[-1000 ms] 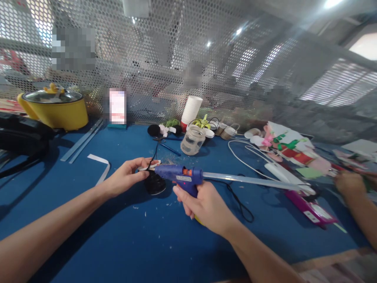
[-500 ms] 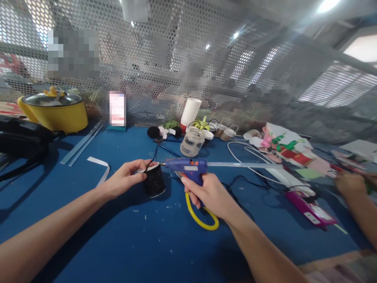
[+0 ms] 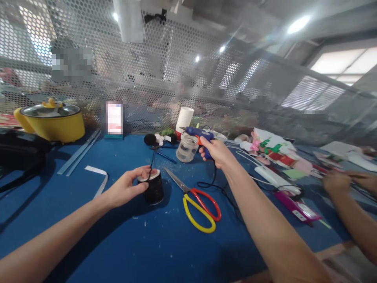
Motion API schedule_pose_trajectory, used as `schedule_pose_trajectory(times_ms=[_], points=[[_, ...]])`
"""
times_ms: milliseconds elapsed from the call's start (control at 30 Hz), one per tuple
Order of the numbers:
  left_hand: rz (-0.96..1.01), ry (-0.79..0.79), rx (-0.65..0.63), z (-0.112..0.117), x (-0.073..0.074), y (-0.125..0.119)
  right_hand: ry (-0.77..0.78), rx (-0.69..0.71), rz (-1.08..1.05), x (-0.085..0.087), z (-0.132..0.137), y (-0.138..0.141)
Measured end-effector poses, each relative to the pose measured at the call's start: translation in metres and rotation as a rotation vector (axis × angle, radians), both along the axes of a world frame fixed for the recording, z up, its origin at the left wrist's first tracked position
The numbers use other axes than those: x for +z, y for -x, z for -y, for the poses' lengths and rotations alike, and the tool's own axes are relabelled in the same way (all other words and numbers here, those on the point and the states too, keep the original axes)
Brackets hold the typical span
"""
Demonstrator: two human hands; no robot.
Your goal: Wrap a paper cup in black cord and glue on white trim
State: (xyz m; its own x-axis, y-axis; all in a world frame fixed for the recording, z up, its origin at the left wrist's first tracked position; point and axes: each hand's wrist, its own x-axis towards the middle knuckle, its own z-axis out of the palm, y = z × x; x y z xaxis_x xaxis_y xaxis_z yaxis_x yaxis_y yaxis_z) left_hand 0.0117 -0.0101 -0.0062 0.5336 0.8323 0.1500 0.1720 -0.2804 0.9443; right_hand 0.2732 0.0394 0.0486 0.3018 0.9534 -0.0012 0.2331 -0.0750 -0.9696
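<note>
My left hand grips the rim of a small cup wrapped in black cord, its fingers inside the white edge and the thumb outside. A loose strand of the cord runs up over the rim towards a dark ball at the back. Farther off, my right hand is closed round the handle of a blue glue gun, whose nozzle points left above a clear jar. Between the hands, scissors with one red and one yellow handle lie on the blue table.
A yellow pot and a lit phone stand at the back left. A white paper strip lies left of the cup. To the right are a purple glue gun, a power strip and another person's hands.
My right hand has carried the glue gun up and away from the cup's rim to above the jar, uncovering the scissors. My left hand still holds the cup in nearly the same place.
</note>
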Motion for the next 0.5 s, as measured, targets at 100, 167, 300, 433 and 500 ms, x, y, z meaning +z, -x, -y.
schedule_pose_trajectory(times_ms=[100, 167, 300, 433, 500], points=[[-0.052, -0.038, 0.007, 0.002, 0.003, -0.001, 0.076, 0.016, 0.031, 0.002, -0.021, -0.002], [-0.066, -0.049, 0.010, 0.003, 0.005, -0.003, 0.129, 0.040, 0.049, 0.001, -0.028, -0.002], [-0.075, -0.064, 0.014, 0.005, 0.006, -0.004, 0.209, 0.087, 0.097, 0.000, -0.032, -0.006], [-0.082, -0.109, 0.005, 0.005, 0.005, -0.004, 0.201, 0.080, 0.210, 0.006, -0.028, -0.014], [-0.080, -0.115, 0.005, 0.005, 0.005, -0.004, 0.163, 0.036, 0.288, 0.012, -0.019, -0.015]])
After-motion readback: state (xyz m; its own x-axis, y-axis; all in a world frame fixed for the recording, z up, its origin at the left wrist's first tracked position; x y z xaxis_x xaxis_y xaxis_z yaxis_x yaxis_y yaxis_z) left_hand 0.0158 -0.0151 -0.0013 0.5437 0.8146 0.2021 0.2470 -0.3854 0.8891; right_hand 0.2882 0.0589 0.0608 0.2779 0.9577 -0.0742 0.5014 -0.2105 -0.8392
